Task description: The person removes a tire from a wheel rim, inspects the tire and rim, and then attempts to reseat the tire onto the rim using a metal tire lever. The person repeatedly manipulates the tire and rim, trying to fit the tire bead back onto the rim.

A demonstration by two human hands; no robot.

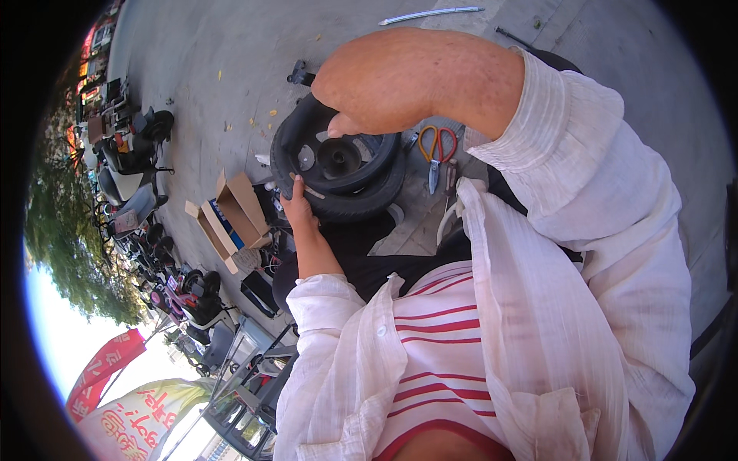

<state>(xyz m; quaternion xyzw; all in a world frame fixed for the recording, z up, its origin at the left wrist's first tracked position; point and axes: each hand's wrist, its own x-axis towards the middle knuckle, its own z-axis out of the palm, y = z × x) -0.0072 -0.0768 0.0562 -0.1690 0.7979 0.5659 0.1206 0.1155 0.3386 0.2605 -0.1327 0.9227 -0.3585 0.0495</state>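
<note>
My left hand grips the left side of a black tire, near a thin pale strip I cannot clearly make out. A wheel hub shows inside the upper tire, with another tire beneath it. My right hand is over the wheel's far side; its thumb shows, but the other fingers are hidden behind the hand and forearm. Right of the wheel lie scissors with red and yellow handles and some slim hand tools.
An open cardboard box stands left of the wheel on grey paving. A silver rod lies beyond. Parked scooters line the left, with trees and printed flags behind them.
</note>
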